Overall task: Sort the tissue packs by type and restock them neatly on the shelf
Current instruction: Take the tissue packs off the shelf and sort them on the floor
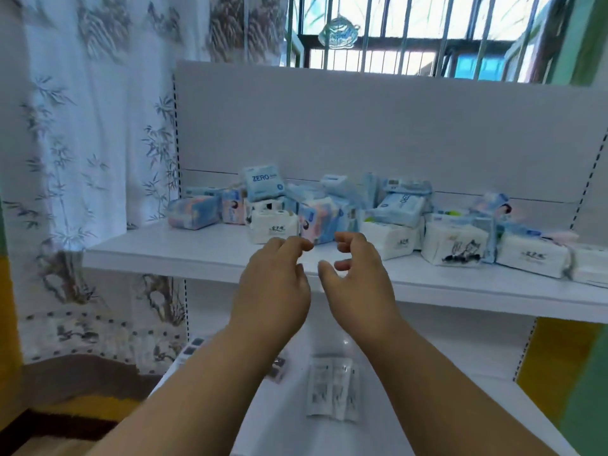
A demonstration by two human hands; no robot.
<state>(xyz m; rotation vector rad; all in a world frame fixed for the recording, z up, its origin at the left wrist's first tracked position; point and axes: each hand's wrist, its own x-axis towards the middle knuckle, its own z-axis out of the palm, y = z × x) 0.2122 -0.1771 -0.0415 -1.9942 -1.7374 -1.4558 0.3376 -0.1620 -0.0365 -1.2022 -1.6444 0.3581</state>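
I read "ZERO" on a blue pack (264, 184) standing upright atop the jumbled tissue packs (378, 222) at the back of the white shelf (197, 255). The white packs (455, 247) lie with long axes roughly along the shelf. My left hand (274, 281) and right hand (358, 278) hover before the shelf edge, fingers loosely curled, holding nothing.

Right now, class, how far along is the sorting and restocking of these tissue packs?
Barely begun. Done: a few white packs lie side by side on the lower shelf. In hand: nothing; the left hand and right hand hover with loosely curled fingers before the upper shelf. Left: the mixed heap there, ZERO pack, white packs and pink-and-blue packs jumbled together.
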